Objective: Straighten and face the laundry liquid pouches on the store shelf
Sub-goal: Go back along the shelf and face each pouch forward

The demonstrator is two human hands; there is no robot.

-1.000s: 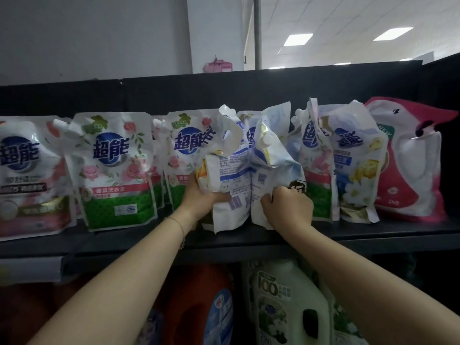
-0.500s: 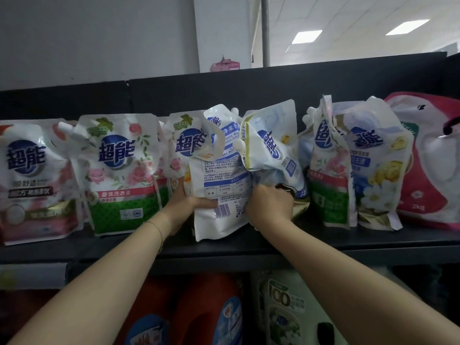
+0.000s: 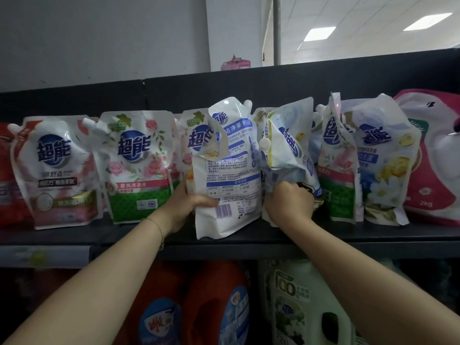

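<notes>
on the upper shelf: laundry liquid pouches stand in a row along the dark board, and the two in the middle are out of line.
left hand: i grasp the left edge of the back-facing pouch, with my thumb across its printed panel beside the barcode.
right hand: my fingers are curled round the lower part of the slumped pouch, near its base.
back-facing pouch: upright at the shelf front, its top corner folded over, its instructions side towards me and its logo side turned away.
slumped pouch: touching the back-facing one on its right, twisted and bent over at the top, its logo angled off to the side.
left neighbours: the rose pouch and the pink pouch already face out.
right neighbours: a sideways pouch shows mostly its edge, while the yellow-flower pouch faces roughly forward.
step in hand: as i judge it, i am mid-row, sorting this middle pair.
next move: it calls for turning the left one round so its logo faces out, then standing the right one tall and square.
care: the soft sides sag, so i should set each base flat before letting go.
</notes>
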